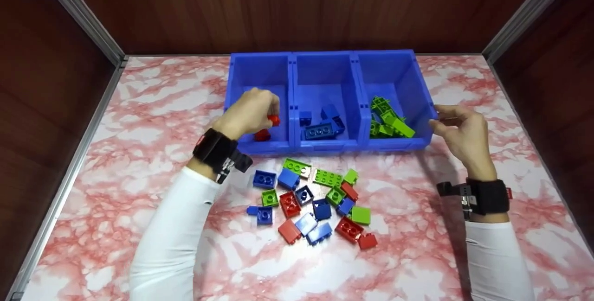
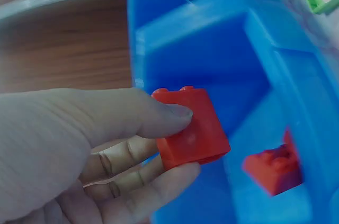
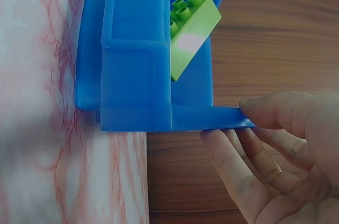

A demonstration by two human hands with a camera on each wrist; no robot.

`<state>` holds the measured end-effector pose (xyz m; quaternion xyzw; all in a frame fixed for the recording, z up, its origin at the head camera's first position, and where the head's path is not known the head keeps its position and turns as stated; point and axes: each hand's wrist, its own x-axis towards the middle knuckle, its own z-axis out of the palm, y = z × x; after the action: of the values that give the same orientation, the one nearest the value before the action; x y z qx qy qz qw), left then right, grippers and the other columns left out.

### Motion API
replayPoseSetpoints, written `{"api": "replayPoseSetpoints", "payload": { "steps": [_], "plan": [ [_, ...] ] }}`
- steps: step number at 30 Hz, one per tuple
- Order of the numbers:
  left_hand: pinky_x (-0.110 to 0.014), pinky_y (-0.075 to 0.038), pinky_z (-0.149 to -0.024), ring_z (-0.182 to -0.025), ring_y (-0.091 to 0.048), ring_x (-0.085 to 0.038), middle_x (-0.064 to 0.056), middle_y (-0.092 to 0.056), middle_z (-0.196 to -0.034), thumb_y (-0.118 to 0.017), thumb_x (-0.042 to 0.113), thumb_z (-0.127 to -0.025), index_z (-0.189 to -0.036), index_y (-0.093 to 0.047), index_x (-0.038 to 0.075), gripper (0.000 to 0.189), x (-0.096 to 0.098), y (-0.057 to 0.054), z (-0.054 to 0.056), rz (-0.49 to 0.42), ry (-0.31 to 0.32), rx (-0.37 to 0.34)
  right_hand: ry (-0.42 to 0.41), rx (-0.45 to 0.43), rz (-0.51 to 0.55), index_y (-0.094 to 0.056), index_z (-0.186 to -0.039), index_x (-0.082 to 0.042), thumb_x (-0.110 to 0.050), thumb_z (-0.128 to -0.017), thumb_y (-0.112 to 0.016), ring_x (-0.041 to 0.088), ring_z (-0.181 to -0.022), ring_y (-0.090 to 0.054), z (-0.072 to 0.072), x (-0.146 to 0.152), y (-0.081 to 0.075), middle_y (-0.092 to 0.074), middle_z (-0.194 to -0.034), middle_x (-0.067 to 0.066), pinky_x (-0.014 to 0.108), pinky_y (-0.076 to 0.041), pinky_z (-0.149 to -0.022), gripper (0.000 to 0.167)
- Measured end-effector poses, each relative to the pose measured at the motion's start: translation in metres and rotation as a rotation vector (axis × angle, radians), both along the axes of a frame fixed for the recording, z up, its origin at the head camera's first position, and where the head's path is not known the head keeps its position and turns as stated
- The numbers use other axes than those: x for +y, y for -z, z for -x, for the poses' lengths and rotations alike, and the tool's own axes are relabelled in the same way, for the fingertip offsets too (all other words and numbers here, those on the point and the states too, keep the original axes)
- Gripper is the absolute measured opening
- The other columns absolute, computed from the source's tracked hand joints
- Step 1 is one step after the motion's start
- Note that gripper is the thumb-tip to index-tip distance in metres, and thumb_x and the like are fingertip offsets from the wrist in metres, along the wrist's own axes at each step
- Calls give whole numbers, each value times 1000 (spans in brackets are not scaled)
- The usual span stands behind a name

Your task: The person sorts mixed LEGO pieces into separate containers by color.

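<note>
My left hand (image 1: 253,108) is over the left compartment of the blue three-part bin (image 1: 329,145), pinching a red toy brick (image 2: 193,126) between thumb and fingers. Below it, another red brick (image 2: 273,168) lies on that compartment's floor. At the bin's right end, my right hand (image 1: 464,129) pinches the side wall's rim, thumb on one face and fingers on the other, as the right wrist view shows. Several blue bricks (image 1: 319,131) lie in the middle compartment. Green bricks (image 1: 392,122) are heaped in the right one, a long one leaning up near the front wall.
In front of the bin, loose red, blue and green bricks are spread on the red-and-white marbled table (image 1: 116,199), among them a red brick (image 1: 290,203) and a green brick (image 1: 327,178). Dark wooden panels (image 1: 297,9) with metal edge strips stand behind and at both sides.
</note>
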<state>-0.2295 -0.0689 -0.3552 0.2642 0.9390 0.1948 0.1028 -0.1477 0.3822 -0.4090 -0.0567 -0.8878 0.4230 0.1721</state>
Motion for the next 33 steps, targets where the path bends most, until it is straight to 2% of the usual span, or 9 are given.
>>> {"api": "replayPoseSetpoints", "payload": {
  "steps": [4,8,17,21,24,27,30,33],
  "plan": [
    [-44,-61,-95,-101,-71,-33,-16,-77,-105,-78,-3,-85,-103,-76,2,19,4,19,12,43,-17,-35,12,-13,-2,-76,-122,2,-5,-89,-79,-13,-79,-63,0,1,1,-64,-81,-33,4,-51,-69,34],
    [-45,-62,-94,-101,-72,-35,-17,-77,-103,-78,-4,-85,-102,-75,1,18,10,33,19,64,-12,-44,11,-19,3,-75,-123,3,-4,-89,-78,-13,-80,-62,0,1,2,-63,-81,-34,3,-51,-70,34],
    [-45,-63,-95,-104,-74,-37,-18,-77,-105,-81,-4,-84,-105,-73,-2,22,23,40,23,56,-23,-61,11,-13,0,-75,-122,3,-2,-89,-77,-14,-79,-62,0,1,1,-63,-81,-34,2,-52,-70,34],
    [-46,-63,-96,-106,-74,-38,-20,-77,-111,-84,1,-84,-114,-71,-4,33,23,42,21,71,-12,-72,11,-10,8,-75,-122,4,-2,-89,-77,-14,-79,-63,0,1,1,-63,-80,-35,3,-51,-69,34],
    [-47,-62,-102,-112,-73,-40,-22,-75,-120,-84,4,-86,-122,-68,-5,40,22,41,17,90,-3,-75,13,-7,9,-75,-122,5,-1,-89,-77,-14,-78,-63,0,1,1,-63,-79,-35,3,-51,-69,34],
    [-49,-60,-104,-115,-71,-40,-22,-74,-125,-81,7,-89,-126,-68,-3,40,19,32,8,114,-1,-54,13,-6,10,-75,-122,5,-1,-89,-76,-14,-78,-62,0,1,1,-63,-78,-34,3,-50,-68,33],
    [-50,-61,-102,-114,-72,-39,-19,-75,-123,-80,12,-92,-124,-70,0,36,17,17,-7,133,0,-24,12,-7,4,-75,-122,5,-2,-89,-77,-13,-78,-62,0,1,1,-63,-80,-33,3,-50,-69,33],
    [-49,-63,-96,-107,-74,-36,-17,-76,-117,-80,16,-92,-120,-72,2,32,16,4,-27,131,22,3,12,-11,2,-75,-123,3,-3,-90,-77,-13,-79,-62,0,1,1,-63,-80,-33,3,-50,-70,34]
  ]
}}
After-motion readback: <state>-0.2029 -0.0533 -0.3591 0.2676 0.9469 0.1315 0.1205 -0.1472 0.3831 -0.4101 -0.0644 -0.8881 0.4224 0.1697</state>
